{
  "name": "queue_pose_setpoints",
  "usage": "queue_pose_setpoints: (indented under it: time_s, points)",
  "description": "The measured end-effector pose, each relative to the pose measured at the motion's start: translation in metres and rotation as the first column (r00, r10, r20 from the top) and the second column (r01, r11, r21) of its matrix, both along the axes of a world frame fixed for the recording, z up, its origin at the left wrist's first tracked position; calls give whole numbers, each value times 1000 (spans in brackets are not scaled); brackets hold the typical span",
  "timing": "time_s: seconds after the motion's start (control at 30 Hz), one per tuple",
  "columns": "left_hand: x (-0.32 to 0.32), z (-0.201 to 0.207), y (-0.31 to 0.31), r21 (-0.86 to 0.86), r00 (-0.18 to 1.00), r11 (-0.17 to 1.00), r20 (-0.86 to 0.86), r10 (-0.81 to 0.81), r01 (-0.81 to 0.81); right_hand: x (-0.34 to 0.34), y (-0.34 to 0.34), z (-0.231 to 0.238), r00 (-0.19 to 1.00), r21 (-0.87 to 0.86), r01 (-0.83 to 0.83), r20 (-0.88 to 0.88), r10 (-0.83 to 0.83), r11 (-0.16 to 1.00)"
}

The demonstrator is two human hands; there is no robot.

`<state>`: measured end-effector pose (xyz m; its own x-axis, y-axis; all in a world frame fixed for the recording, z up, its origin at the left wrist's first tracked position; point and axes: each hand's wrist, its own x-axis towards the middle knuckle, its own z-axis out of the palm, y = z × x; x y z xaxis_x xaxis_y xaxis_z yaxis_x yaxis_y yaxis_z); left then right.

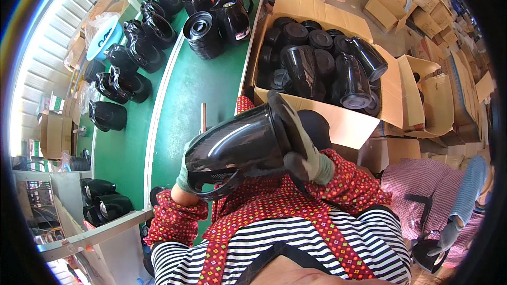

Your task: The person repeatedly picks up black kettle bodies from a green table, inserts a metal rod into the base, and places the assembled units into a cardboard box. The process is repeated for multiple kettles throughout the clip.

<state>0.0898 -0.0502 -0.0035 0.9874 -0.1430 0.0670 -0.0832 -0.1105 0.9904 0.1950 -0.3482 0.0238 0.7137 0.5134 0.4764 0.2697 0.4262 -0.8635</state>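
Holding 1 tilted black jug (237,145) between them, both gloved hands (308,155) grip opposite ends

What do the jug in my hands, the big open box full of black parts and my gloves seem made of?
Jug: probably hard plastic, glossy, judging by its sharp bright reflections.
Box: cardboard, matt tan, with folded flaps.
Gloves: seemingly pale knit fabric with dark, dull fingers, perhaps rubber-coated.
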Motion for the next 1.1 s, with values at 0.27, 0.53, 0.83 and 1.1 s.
queue_pose_setpoints:
  time_s: [0.27, 0.53, 0.83, 1.1]
  points:
    - [37, 59, -10, 349, 908, 852, 300, 293, -390, 2, 18, -50, 731, 177, 45, -677, 88, 983]
    - [12, -45, -29, -581, 927, 797, -368, -73, -167, 6, 0, 46, 906, -314, 164, 422, -17, 935]
    - [4, -22, -29, -600, 861, 630, -442, 253, -493, -5, 2, 2, 922, 6, 114, -373, -104, 993]
    - [-20, 29, -95, 427, 755, 737, 632, 172, -525, 61, -50, -17, 859, -439, -109, -493, -137, 892]
